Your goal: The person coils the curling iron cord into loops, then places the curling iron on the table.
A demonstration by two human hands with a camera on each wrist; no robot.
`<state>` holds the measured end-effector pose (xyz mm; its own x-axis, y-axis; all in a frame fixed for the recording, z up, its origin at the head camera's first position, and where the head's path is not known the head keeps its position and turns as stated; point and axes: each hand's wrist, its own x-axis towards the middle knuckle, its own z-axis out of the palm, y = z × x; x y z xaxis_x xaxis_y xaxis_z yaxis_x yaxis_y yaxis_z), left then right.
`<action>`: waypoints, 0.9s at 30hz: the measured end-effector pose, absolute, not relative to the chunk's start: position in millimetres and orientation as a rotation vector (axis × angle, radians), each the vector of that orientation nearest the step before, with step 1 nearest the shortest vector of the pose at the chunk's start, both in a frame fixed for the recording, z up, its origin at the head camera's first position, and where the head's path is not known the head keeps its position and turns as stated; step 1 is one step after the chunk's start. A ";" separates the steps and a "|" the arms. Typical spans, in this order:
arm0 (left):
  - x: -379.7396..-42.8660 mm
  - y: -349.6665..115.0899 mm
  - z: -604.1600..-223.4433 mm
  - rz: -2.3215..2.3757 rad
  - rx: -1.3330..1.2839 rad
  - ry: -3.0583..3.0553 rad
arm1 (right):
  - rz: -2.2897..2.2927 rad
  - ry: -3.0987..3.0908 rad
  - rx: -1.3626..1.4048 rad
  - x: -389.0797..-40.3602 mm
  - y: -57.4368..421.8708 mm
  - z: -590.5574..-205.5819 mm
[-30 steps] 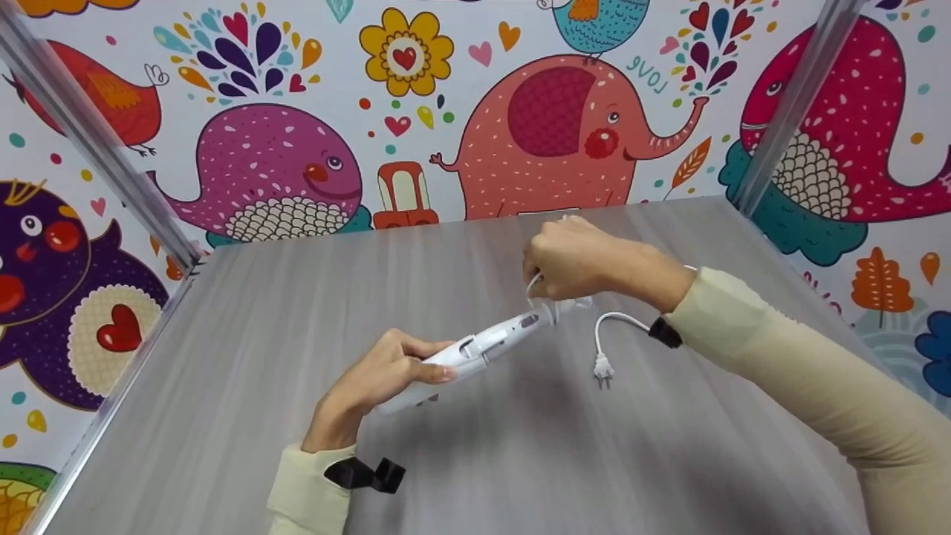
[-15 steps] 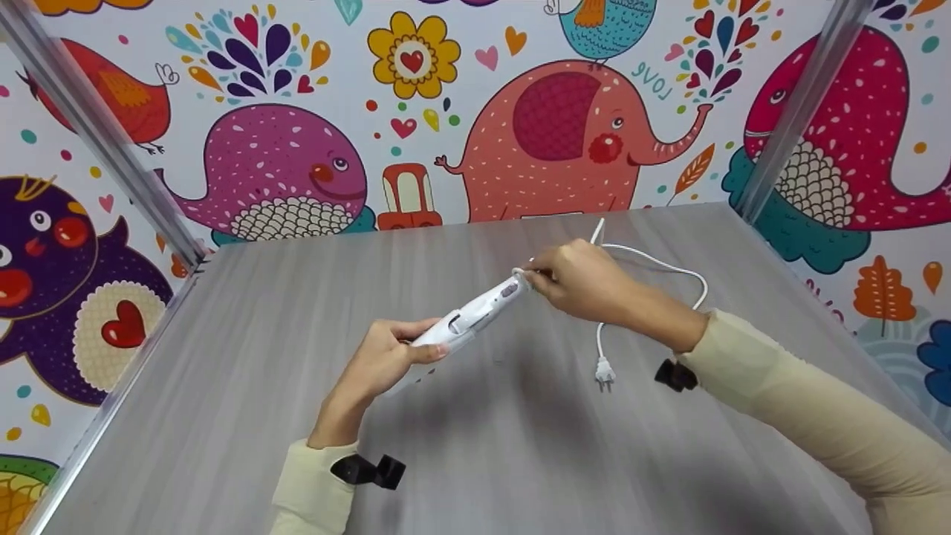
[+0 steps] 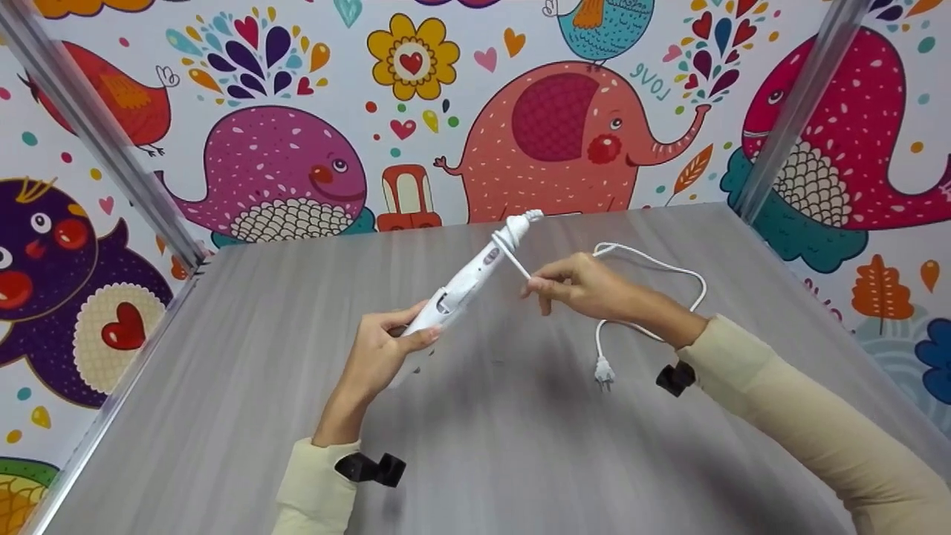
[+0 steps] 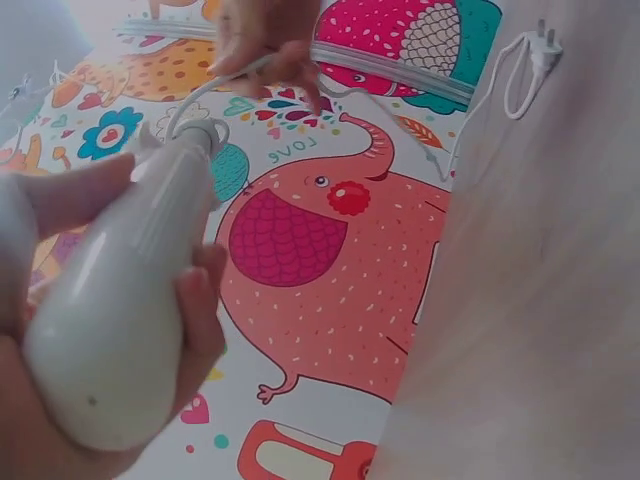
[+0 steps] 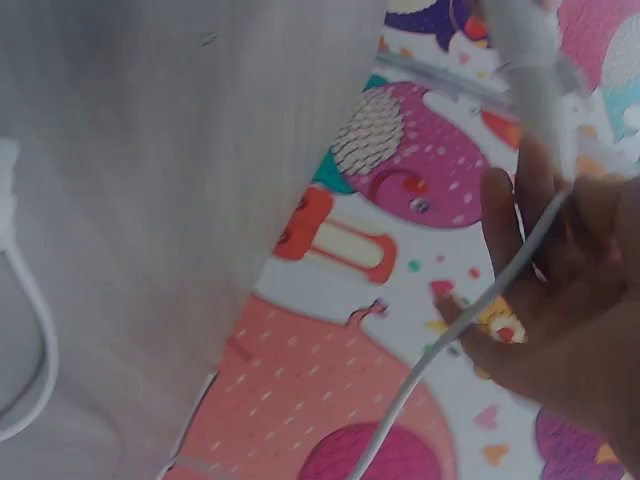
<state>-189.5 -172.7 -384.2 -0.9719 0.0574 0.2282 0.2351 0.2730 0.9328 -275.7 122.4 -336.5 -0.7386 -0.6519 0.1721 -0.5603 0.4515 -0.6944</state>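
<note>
A slim white corded appliance (image 3: 462, 286), shaped like a hair iron with a small switch, tilts up to the right above the table. My left hand (image 3: 377, 348) grips its lower part, thumb on top; the left wrist view shows the appliance's smooth rounded end (image 4: 105, 350) between the fingers. White cord (image 3: 515, 260) loops round the upper end of the handle. Right of that end, my right hand (image 3: 591, 288) pinches the cord between thumb and fingertips. In the right wrist view the cord (image 5: 430, 352) runs from those fingers across the frame.
The rest of the cord lies in a loose loop behind and beneath the right forearm on the grey wood-grain table (image 3: 297, 312). Its two-pin plug (image 3: 604, 371) rests on the table. A cartoon-printed wall (image 3: 416, 134) with metal corner posts (image 3: 791, 111) encloses the table.
The right hand has drawn the cord round the handle's end and come to its right side, lower than before. The appliance has swung more upright; the left hand keeps its grip.
</note>
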 end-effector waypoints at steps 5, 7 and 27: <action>-187.5 -177.0 -384.5 -1.833 -0.383 -2.384 | -1.107 2.346 -1.164 -301.5 138.1 -355.3; -187.6 -176.3 -385.2 -1.853 -0.432 -2.387 | -1.082 2.277 -1.182 -311.6 142.1 -359.8; -189.7 -178.8 -390.8 -1.852 -0.854 -2.540 | -0.461 2.571 -0.941 -354.2 119.7 -296.9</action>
